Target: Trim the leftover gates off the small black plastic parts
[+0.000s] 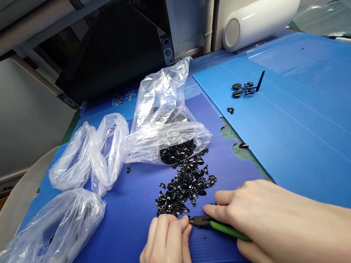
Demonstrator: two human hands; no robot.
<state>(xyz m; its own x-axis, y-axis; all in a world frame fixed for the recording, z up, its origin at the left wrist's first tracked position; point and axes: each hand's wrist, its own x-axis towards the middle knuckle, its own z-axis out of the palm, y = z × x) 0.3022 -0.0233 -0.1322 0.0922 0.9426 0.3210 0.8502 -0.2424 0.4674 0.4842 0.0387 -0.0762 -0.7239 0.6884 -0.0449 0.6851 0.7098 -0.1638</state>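
Observation:
My right hand [262,220] is closed around green-handled cutting pliers [229,231], whose dark jaws point left. At the jaw tips, my left hand [167,250] pinches a small black plastic part [188,218], mostly hidden by the fingertips. Just beyond both hands lies a pile of small shiny black plastic parts [185,186], many of them half-round. The pile trails back into the mouth of a clear plastic bag [163,102]. A tiny black scrap [204,237] rests on the blue board below the pliers.
Crumpled clear bags [109,150] lie at the left, with a larger one [61,233] nearer me. On the right-hand blue sheet [313,125] sits a black sprue with round pieces [244,89]. A white roll [262,18] stands behind, beside a dark opening [113,47].

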